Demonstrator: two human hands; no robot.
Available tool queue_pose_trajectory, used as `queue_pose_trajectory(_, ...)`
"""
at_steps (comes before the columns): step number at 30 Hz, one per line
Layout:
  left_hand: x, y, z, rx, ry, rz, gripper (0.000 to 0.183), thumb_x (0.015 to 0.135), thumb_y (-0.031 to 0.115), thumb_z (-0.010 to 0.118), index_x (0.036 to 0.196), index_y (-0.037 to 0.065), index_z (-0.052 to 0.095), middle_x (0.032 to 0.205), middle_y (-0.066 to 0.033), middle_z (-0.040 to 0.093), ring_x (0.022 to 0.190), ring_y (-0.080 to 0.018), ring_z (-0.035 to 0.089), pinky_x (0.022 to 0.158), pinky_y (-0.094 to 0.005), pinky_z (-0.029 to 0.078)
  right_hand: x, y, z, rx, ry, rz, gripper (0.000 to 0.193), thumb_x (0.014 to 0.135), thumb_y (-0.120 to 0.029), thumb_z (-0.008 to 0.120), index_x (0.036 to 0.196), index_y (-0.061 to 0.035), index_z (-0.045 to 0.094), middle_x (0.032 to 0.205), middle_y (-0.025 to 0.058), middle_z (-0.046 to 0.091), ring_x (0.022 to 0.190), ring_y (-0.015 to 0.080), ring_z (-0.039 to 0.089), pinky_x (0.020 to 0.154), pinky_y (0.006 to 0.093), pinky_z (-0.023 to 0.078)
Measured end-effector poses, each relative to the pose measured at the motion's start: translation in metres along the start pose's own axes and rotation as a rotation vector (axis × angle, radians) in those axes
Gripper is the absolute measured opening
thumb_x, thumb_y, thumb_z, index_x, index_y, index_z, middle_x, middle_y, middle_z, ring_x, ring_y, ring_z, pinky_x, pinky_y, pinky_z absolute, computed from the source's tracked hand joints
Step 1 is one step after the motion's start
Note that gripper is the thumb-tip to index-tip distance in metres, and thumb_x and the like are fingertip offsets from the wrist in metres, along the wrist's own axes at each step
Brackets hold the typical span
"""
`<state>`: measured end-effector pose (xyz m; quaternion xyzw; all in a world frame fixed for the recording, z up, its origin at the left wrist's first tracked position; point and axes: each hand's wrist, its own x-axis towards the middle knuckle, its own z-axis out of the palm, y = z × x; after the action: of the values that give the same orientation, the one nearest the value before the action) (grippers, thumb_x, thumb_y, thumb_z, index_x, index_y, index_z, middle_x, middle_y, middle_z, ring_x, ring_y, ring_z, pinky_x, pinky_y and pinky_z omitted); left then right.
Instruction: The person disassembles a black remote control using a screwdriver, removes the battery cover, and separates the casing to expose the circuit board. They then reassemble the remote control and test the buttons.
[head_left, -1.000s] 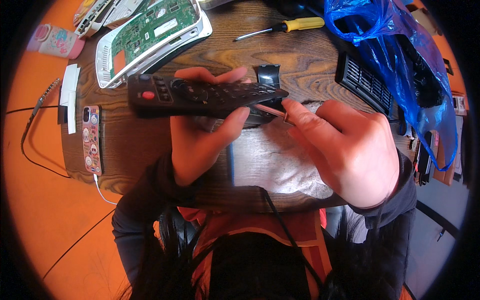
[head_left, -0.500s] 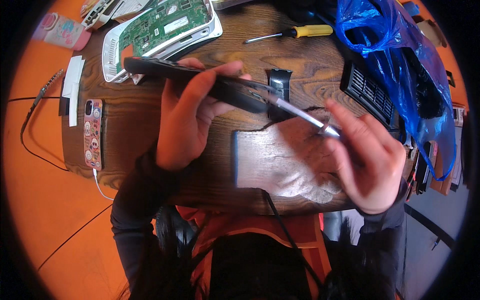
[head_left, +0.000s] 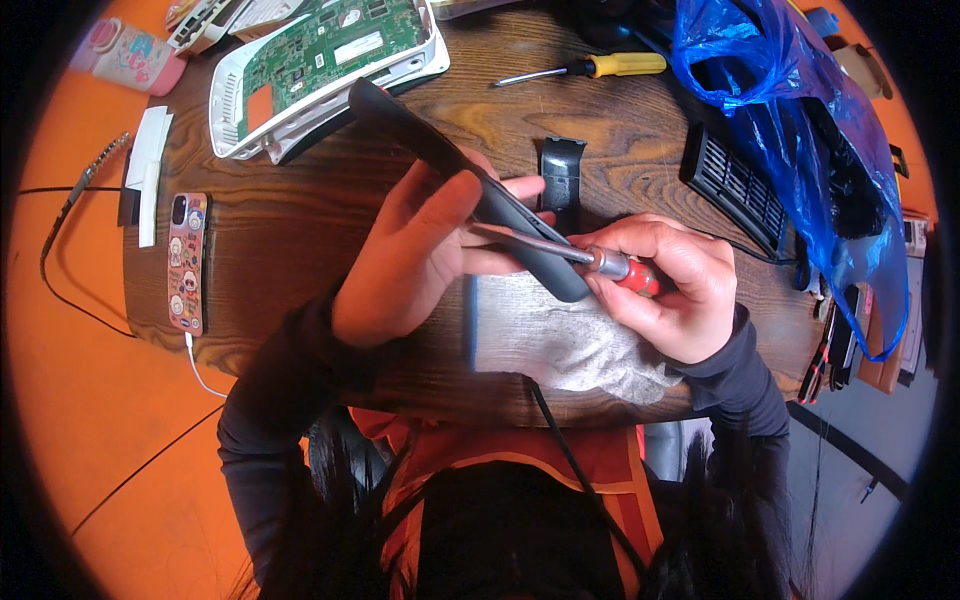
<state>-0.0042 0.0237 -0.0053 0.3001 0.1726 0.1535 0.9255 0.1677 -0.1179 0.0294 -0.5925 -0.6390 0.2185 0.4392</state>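
Note:
My left hand [head_left: 415,240] is closed around a long, slim black remote control [head_left: 515,225], which slants from upper left to lower right above the table. In my right hand [head_left: 680,285] is a screwdriver [head_left: 625,270] with a red handle, gripped near its metal collar. Its shaft points left across the near side of the remote control, close to my left palm; whether the tip touches the casing cannot be made out. Below both hands lies a whitish knitted glove [head_left: 560,335] with a blue edge. A small curved black cover [head_left: 562,172] rests just beyond the remote control.
An opened white device with a green circuit board [head_left: 340,60] stands at the back left. A yellow-handled screwdriver [head_left: 625,65] lies at the back. Rightward are a black slotted panel [head_left: 735,190] and blue plastic bag [head_left: 840,170]. A phone [head_left: 187,262] with a cable lies left.
My right hand has moved left and brought the screwdriver against or close beside the remote control. The remote control has tilted more steeply, its lower end now nearer me.

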Motion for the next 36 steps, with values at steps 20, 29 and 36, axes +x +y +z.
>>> queue_pose_trajectory(20, -0.003, 0.011, -0.002, 0.122, 0.129, 0.310, 0.026, 0.082, -0.001, 0.057, 0.104, 0.005, 0.042, 0.111, -0.0175, 0.057, 0.107, -0.0233, 0.054, 0.093, -0.0414, 0.043, -0.002, -0.020, -0.029, -0.432, 0.115, -0.162, 0.034, 0.065, 0.001, 0.068, 0.099, -0.0032, 0.066, 0.068, 0.0059, 0.057, 0.054, 0.0153, 0.054, 0.047, 0.0255, 0.043)
queue_pose_trajectory(29, -0.004, 0.005, 0.002, 0.306, 0.126, 0.428, 0.042, 0.075, -0.011, 0.060, 0.108, 0.004, 0.039, 0.116, -0.0195, 0.054, 0.108, -0.0232, 0.053, 0.095, -0.0350, 0.041, -0.005, -0.027, -0.024, -0.849, 0.017, -0.246, 0.042, 0.060, -0.005, 0.063, 0.101, -0.0131, 0.068, 0.075, 0.0013, 0.057, 0.056, 0.0118, 0.050, 0.047, 0.0234, 0.044)
queue_pose_trajectory(36, -0.007, -0.005, 0.003, 0.566, 0.067, 0.514, 0.044, 0.074, -0.004, 0.057, 0.111, 0.007, 0.036, 0.123, -0.0251, 0.048, 0.116, -0.0334, 0.048, 0.100, -0.0445, 0.037, -0.012, -0.022, -0.003, -0.952, 0.018, -0.310, 0.043, 0.065, -0.002, 0.057, 0.107, -0.0096, 0.064, 0.075, 0.0038, 0.054, 0.055, 0.0115, 0.050, 0.045, 0.0226, 0.043)
